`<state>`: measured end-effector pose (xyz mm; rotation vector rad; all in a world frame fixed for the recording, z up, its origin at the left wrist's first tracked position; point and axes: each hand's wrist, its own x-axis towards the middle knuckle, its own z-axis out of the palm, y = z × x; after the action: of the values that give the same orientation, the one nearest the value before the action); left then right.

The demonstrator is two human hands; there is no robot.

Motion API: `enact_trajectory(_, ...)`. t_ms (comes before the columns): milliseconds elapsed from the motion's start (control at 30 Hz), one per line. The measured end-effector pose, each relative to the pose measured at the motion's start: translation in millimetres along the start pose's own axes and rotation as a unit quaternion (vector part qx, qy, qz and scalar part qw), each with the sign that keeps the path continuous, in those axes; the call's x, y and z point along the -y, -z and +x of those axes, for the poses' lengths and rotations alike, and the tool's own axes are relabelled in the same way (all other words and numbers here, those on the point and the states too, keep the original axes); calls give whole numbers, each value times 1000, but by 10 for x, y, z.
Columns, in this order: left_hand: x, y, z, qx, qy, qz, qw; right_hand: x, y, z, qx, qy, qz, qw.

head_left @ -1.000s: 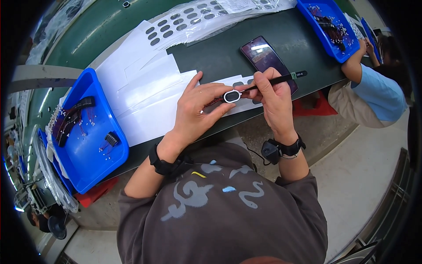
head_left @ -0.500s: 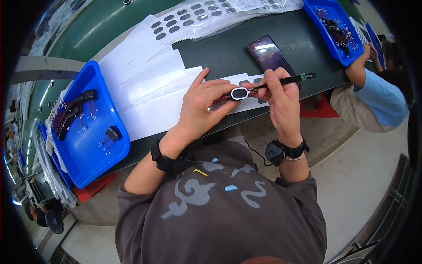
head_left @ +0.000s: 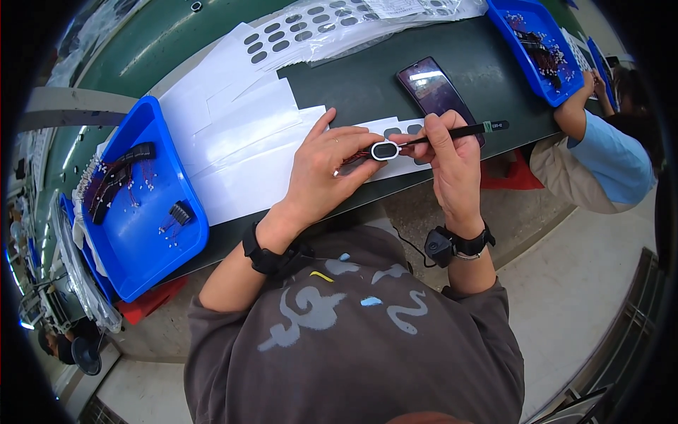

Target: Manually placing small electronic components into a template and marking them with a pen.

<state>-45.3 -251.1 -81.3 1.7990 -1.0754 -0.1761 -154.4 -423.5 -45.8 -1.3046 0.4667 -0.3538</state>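
Between the thumb and fingers of my left hand (head_left: 328, 166) is a small oval speaker (head_left: 385, 150) with a white rim and a dark middle. Its thin dark red wires run back under my palm, and a small white connector pokes out there. My right hand (head_left: 454, 159) is closed on black tweezers (head_left: 467, 131), whose handle points to the right. The tweezers' tips meet the right edge of the speaker's rim; whether they grip anything is too small to tell. Beneath both hands lies a white sheet (head_left: 406, 169) with dark grey oval pads, partly covered by my fingers.
A blue tray (head_left: 173, 233) at the left holds wired black parts (head_left: 116, 180). Another blue tray (head_left: 503, 32) stands far right, near a co-worker's arm (head_left: 575, 116). A phone (head_left: 434, 85) lies beyond my right hand. White sheets (head_left: 240, 152) and plastic-wrapped pad sheets (head_left: 304, 32) cover the table's left and back.
Hardly anything differs. My hands, the speaker and the tweezers keep nearly the same place, with only a slight shift of the tweezers' handle.
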Motion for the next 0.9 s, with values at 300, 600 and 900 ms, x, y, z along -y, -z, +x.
enact_trajectory(300, 27, -10, -8, 0, 2, 1, 1000, -21, -2, 3, 4, 14, -16, 1000)
enact_trajectory(600, 47, -6, -25, -4, -9, 13, 1000, -10, -61, 0, 1, 28, -7, 1000)
enact_trajectory(900, -113, 36, 3, -10, 19, -51, 998, -22, -63, -6, -6, 39, -25, 999)
